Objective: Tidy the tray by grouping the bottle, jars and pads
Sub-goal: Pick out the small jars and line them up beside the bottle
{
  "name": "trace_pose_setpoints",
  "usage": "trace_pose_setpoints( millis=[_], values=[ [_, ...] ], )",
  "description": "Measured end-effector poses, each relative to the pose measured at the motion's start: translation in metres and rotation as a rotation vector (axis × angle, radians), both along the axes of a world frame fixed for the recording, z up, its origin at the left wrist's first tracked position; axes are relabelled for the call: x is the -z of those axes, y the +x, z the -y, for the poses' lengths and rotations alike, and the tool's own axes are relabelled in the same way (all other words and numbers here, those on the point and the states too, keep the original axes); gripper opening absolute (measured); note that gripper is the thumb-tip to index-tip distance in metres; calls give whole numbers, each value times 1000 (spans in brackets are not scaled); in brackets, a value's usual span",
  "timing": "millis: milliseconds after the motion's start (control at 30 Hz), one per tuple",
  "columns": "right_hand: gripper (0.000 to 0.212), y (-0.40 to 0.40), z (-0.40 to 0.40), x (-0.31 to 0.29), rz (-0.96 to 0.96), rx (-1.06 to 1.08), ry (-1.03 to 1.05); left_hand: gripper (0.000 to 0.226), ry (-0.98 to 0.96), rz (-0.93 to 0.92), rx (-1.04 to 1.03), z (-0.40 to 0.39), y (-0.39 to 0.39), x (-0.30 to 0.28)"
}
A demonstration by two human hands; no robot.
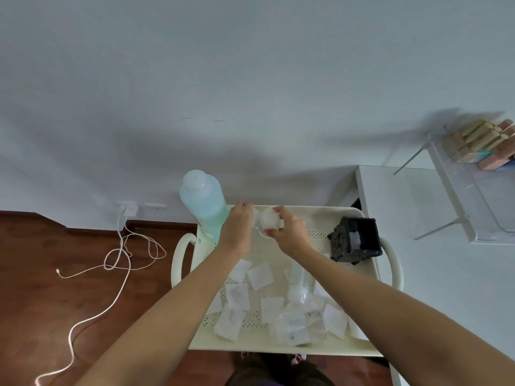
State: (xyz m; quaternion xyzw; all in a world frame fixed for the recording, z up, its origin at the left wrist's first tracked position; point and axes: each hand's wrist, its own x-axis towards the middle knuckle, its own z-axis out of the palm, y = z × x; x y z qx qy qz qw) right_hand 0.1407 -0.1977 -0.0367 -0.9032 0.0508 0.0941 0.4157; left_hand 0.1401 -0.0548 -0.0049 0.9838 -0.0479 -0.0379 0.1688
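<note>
A cream perforated tray (328,215) on a cart holds the items. A tall bottle (202,200) of pale blue liquid stands at the tray's far left corner. Just right of it, both hands hold a clear jar (269,222) with a whitish lid at the far middle. My left hand (237,227) grips its left side. My right hand (287,228) wraps the lid side. Several white square pads (260,275) lie scattered over the near half. Other clear jars (301,288) lie among them, one (315,324) near the front edge.
A black open box (356,240) sits at the tray's far right corner. A white cord (122,263) trails over the wooden floor at left. A white table (418,218) stands to the right, with a clear rack (473,190) holding wooden blocks. A wall rises behind.
</note>
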Motion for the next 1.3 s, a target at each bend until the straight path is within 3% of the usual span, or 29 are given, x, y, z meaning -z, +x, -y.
trace_pose_setpoints(
  millis=[133, 267, 367, 467, 700, 867, 967, 1100, 1300],
  values=[
    [52, 3, 1, -4, -17, -49, -12, 41, -7, 6, -7, -2, -1, 2],
    [68, -3, 15, -18, -123, -148, -34, 67, -28, 75, 2, -1, -15, 0],
    [45, -23, 36, -27, -107, -189, -57, 65, -72, 107, 121, 1, -45, 3],
    [24, -58, 66, -29, -46, -226, -95, 61, -127, 9, 249, 7, -79, 20],
    [14, -139, 112, -19, -59, -254, -161, 71, -71, -114, 640, 35, -100, 54],
    [22, -161, 118, -8, -171, -363, -197, 61, 96, -62, 911, 48, -86, 64],
    [30, -166, 117, -4, -184, -415, -219, 49, 209, 20, 992, 51, -82, 69],
    [39, -166, 116, -2, -199, -498, -270, 53, 299, 74, 1056, 55, -81, 75],
    [52, -155, 105, 0, -277, -641, -386, 53, 136, 148, 936, 56, -74, 66]
  ],
)
